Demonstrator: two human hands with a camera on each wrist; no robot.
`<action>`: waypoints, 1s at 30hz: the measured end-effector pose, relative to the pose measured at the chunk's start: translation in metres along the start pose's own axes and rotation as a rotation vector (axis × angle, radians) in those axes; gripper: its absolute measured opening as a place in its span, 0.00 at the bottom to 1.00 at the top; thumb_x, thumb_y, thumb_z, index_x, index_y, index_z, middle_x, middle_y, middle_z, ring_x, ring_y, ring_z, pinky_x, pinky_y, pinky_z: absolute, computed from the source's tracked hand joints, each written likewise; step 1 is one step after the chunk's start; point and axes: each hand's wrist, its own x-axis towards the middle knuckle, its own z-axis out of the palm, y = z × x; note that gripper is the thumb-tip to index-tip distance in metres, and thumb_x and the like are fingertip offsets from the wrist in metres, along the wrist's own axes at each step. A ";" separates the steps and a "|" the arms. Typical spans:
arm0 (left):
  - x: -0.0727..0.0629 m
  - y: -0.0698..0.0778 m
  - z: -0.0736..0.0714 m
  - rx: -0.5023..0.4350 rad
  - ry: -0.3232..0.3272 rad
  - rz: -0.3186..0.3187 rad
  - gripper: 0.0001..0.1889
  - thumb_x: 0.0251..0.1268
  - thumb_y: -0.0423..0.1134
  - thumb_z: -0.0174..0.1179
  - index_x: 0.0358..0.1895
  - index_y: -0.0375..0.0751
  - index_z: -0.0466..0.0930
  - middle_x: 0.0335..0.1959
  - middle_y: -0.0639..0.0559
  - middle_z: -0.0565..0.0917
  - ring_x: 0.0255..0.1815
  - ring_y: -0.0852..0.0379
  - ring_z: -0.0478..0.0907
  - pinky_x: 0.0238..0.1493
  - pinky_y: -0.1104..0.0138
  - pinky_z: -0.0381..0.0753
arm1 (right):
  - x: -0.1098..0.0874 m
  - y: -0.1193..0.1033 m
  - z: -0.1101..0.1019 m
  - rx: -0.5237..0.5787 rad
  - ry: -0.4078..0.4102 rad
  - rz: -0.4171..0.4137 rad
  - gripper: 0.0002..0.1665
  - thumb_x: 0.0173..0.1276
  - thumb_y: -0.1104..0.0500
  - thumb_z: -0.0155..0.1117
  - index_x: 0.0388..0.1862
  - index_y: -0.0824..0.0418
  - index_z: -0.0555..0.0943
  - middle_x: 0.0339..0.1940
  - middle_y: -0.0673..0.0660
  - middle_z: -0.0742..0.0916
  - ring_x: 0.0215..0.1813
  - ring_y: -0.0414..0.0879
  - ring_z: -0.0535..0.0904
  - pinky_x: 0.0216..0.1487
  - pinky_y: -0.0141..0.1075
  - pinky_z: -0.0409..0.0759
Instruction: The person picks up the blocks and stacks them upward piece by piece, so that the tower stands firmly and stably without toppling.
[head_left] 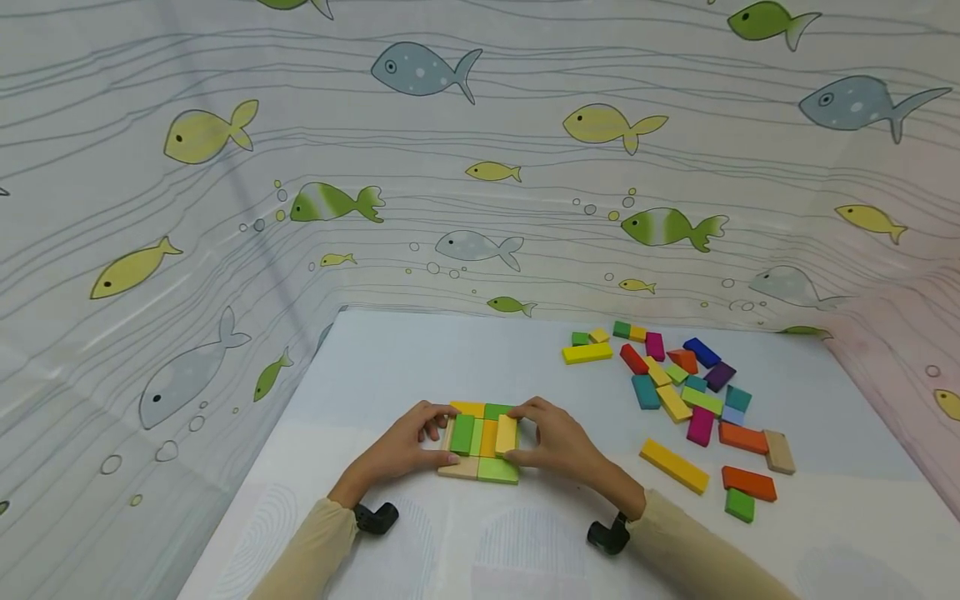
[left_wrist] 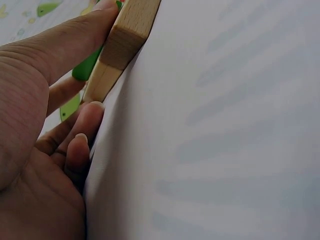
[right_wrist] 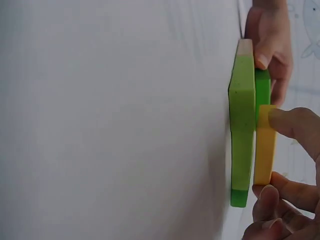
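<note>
A flat layer of wooden blocks point(head_left: 498, 472) in light green, green, yellow, orange and bare wood lies on the table in front of me. On its left part is a green block point(head_left: 462, 435), its two ends between the thumb and index finger of my left hand point(head_left: 408, 440). My right hand point(head_left: 558, 440) pinches a yellow block point(head_left: 506, 435) by its ends over the layer's right part. In the right wrist view, that yellow block point(right_wrist: 265, 145) stands beside the light green edge of the layer. The left wrist view shows a bare wood block point(left_wrist: 130, 35) near my left thumb.
Many loose blocks are scattered at the back right, among them a blue block point(head_left: 702, 352) and a magenta block point(head_left: 701, 426). A long yellow block point(head_left: 673, 466) lies nearer my right forearm. Fish-patterned sheeting point(head_left: 495, 208) rises behind the table.
</note>
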 end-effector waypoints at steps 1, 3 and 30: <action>0.000 0.000 0.000 0.000 0.000 0.003 0.36 0.58 0.57 0.75 0.68 0.52 0.74 0.49 0.56 0.73 0.42 0.58 0.70 0.44 0.65 0.71 | 0.001 -0.001 0.001 -0.005 -0.002 -0.001 0.36 0.55 0.44 0.84 0.61 0.55 0.84 0.54 0.52 0.84 0.47 0.45 0.78 0.46 0.39 0.80; 0.000 0.001 0.000 -0.001 0.000 0.009 0.35 0.59 0.57 0.75 0.68 0.51 0.74 0.49 0.55 0.74 0.42 0.58 0.70 0.43 0.65 0.71 | 0.002 -0.003 0.002 -0.011 -0.006 0.002 0.36 0.55 0.43 0.83 0.61 0.55 0.85 0.54 0.52 0.84 0.47 0.45 0.78 0.46 0.39 0.80; -0.001 0.002 -0.004 0.011 -0.015 0.010 0.36 0.59 0.57 0.75 0.69 0.52 0.73 0.49 0.56 0.74 0.42 0.58 0.71 0.44 0.65 0.72 | -0.045 0.052 -0.059 0.085 0.052 0.084 0.35 0.61 0.46 0.80 0.65 0.55 0.82 0.51 0.55 0.85 0.34 0.43 0.75 0.31 0.31 0.78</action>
